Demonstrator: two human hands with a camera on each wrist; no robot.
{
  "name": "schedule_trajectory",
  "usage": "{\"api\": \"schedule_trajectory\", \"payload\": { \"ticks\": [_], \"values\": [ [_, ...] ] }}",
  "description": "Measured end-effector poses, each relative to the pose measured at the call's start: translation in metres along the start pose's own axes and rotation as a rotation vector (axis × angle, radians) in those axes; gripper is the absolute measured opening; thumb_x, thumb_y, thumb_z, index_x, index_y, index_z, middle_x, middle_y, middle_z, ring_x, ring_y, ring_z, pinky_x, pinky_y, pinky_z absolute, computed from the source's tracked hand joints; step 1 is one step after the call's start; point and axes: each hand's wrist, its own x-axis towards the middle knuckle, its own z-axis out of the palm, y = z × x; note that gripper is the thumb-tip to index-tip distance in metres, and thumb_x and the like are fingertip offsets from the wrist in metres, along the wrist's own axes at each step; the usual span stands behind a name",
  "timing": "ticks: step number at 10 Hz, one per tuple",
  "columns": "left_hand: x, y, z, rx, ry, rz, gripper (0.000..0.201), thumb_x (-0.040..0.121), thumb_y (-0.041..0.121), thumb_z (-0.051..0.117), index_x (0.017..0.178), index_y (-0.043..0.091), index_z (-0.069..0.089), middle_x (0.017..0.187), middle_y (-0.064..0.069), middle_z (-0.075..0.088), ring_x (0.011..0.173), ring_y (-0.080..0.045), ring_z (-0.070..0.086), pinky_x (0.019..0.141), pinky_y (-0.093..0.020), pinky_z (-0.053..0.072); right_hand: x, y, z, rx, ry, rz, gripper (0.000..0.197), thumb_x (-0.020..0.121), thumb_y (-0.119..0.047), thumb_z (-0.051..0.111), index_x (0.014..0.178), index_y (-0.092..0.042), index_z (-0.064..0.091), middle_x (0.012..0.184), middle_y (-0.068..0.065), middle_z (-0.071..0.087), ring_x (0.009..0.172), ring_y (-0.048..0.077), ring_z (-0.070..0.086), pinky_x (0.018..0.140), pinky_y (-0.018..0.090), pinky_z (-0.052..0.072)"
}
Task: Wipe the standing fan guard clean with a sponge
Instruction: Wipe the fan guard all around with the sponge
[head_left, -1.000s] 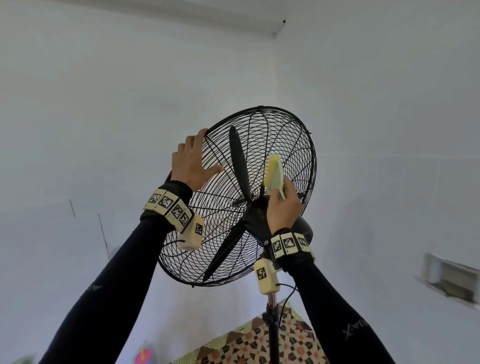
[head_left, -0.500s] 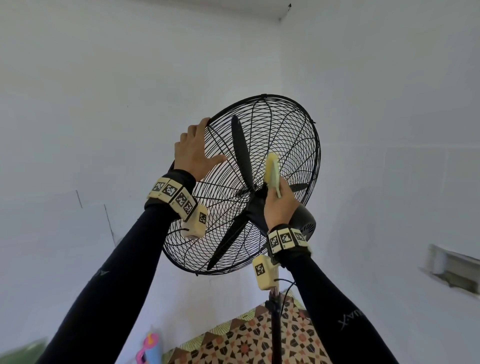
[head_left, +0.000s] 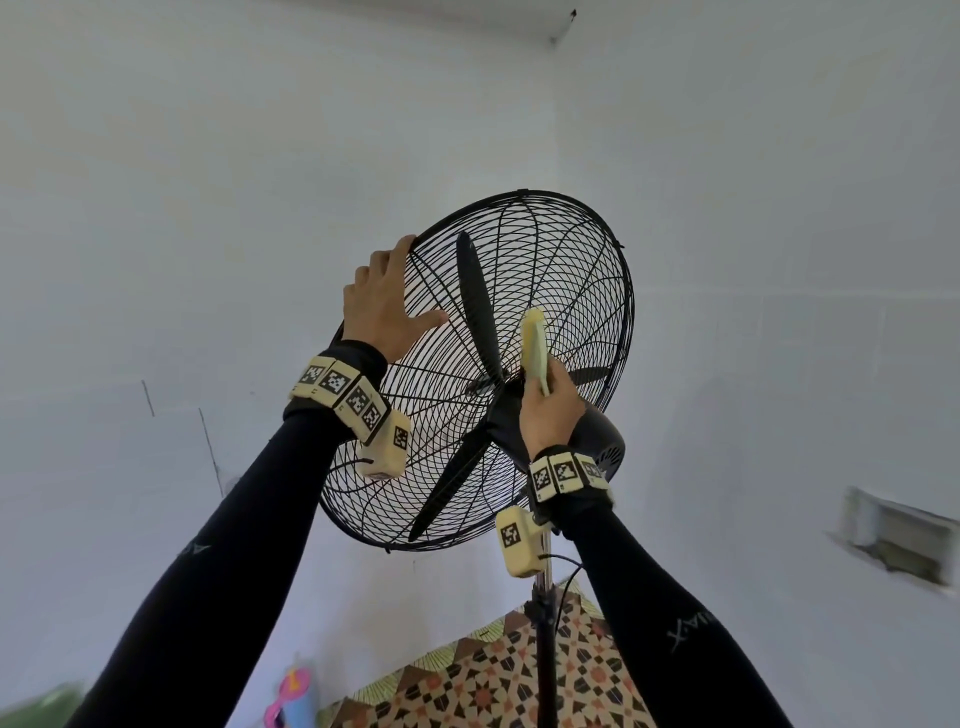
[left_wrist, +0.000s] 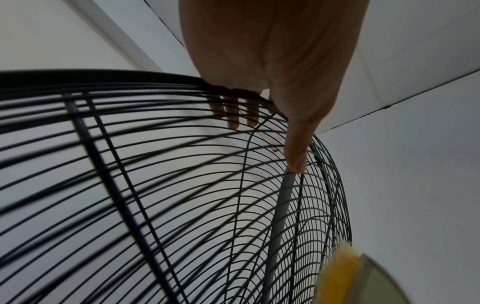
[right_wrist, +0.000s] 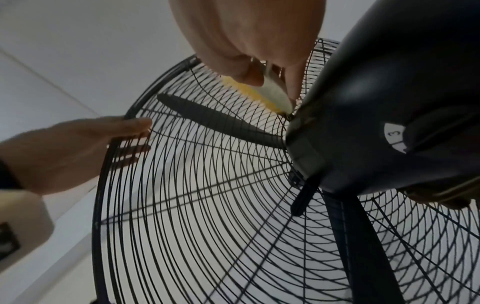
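Note:
The black wire fan guard (head_left: 571, 270) tilts up on its stand, seen from behind. My left hand (head_left: 384, 301) grips its upper-left rim, fingers hooked over the front and thumb lying on the rear wires. From the left wrist, the left hand (left_wrist: 272, 61) shows its fingers through the fan guard (left_wrist: 155, 185). My right hand (head_left: 550, 410) pinches a yellow sponge (head_left: 535, 343) and presses it on the rear wires just above the motor housing (head_left: 597, 436). From the right wrist, the right hand (right_wrist: 246, 30) holds the sponge (right_wrist: 262, 92) against the fan guard (right_wrist: 207, 185); the left hand (right_wrist: 64, 152) is on the rim. The sponge (left_wrist: 337, 275) shows at the lower right.
Black blades (head_left: 475, 296) sit still inside the guard. The stand pole (head_left: 545, 649) runs down over a patterned cloth (head_left: 493, 686). White walls meet in a corner behind the fan. A wall recess (head_left: 898, 535) is at the right, and a pink and blue object (head_left: 291, 696) lies low left.
The head view has shifted, so the fan sits a little higher and further right. The sponge has slid slightly down the rear wires toward the hub. My left hand keeps its grip.

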Motion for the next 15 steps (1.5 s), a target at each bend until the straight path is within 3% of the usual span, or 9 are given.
{"api": "schedule_trajectory", "payload": {
  "ticks": [1,2,3,5,8,10,12,13,15],
  "values": [
    [-0.001,-0.004,-0.001,-0.001,0.001,-0.01,0.101,0.083,0.047,0.081,0.161,0.022,0.021,0.148,-0.014,0.043,0.13,-0.038,0.044,0.106,-0.054,0.038,-0.01,0.008,0.006,-0.046,-0.099,0.009,0.032,0.096,-0.015,0.058,0.126,-0.013,0.068,0.106,0.01,0.071,0.1,0.032,0.062,0.081,0.029,0.052],
    [-0.001,-0.006,-0.001,-0.002,0.005,-0.007,0.101,0.082,0.048,0.081,0.16,0.022,0.022,0.147,-0.014,0.043,0.13,-0.038,0.045,0.105,-0.055,0.038,-0.01,0.006,-0.006,-0.03,-0.084,0.012,0.025,0.093,-0.008,0.059,0.115,-0.006,0.069,0.096,0.004,0.068,0.093,0.027,0.065,0.065,0.007,0.045],
    [0.0,0.001,0.0,-0.001,-0.002,0.011,0.102,0.082,0.049,0.08,0.16,0.022,0.021,0.147,-0.014,0.043,0.129,-0.037,0.045,0.106,-0.054,0.038,0.001,-0.002,-0.012,0.072,0.05,0.11,0.038,0.095,-0.001,0.054,0.132,-0.004,0.055,0.108,0.012,0.066,0.102,0.03,0.064,0.072,0.01,0.046],
    [0.0,-0.002,-0.001,0.007,-0.016,-0.001,0.101,0.083,0.049,0.08,0.161,0.022,0.019,0.149,-0.013,0.041,0.131,-0.037,0.043,0.106,-0.054,0.037,0.019,-0.02,-0.008,-0.025,0.058,0.26,0.062,0.098,-0.001,0.052,0.154,-0.01,0.028,0.14,0.027,0.053,0.129,0.046,0.051,0.108,0.049,0.044],
    [0.001,0.0,0.0,0.004,-0.013,0.016,0.1,0.084,0.047,0.08,0.16,0.021,0.021,0.147,-0.014,0.042,0.129,-0.038,0.044,0.105,-0.054,0.038,0.041,-0.018,-0.025,0.058,-0.238,0.475,0.032,0.091,0.002,0.057,0.121,-0.003,0.065,0.125,0.015,0.064,0.096,0.034,0.073,0.062,0.039,0.065],
    [0.001,-0.003,0.001,0.018,-0.012,0.02,0.099,0.085,0.047,0.079,0.16,0.021,0.02,0.147,-0.015,0.042,0.128,-0.039,0.044,0.104,-0.054,0.037,0.032,-0.013,-0.012,0.096,-0.085,0.466,0.047,0.092,-0.004,0.06,0.139,-0.005,0.055,0.136,0.013,0.056,0.089,0.027,0.07,0.059,0.038,0.064],
    [0.0,-0.004,0.002,0.008,0.002,0.028,0.099,0.084,0.05,0.079,0.16,0.021,0.021,0.146,-0.014,0.043,0.127,-0.038,0.045,0.104,-0.053,0.038,0.029,-0.017,-0.032,0.12,-0.279,0.521,0.028,0.086,0.007,0.056,0.111,-0.003,0.063,0.106,0.012,0.063,0.084,0.029,0.071,0.056,0.031,0.062],
    [-0.001,-0.001,0.003,0.01,0.006,0.039,0.1,0.085,0.05,0.078,0.16,0.02,0.02,0.147,-0.015,0.042,0.128,-0.038,0.045,0.104,-0.053,0.037,0.041,-0.013,-0.035,0.137,-0.142,0.513,0.02,0.087,-0.001,0.061,0.107,-0.002,0.064,0.11,0.017,0.066,0.075,0.028,0.075,0.054,0.029,0.061],
    [0.0,-0.008,0.004,0.009,0.01,0.027,0.1,0.084,0.05,0.079,0.161,0.02,0.02,0.147,-0.015,0.042,0.128,-0.038,0.045,0.104,-0.053,0.037,0.031,-0.011,-0.017,0.028,-0.165,0.418,0.034,0.085,0.0,0.068,0.116,-0.007,0.055,0.126,0.016,0.056,0.094,0.033,0.072,0.055,0.03,0.061]
  ]
}}
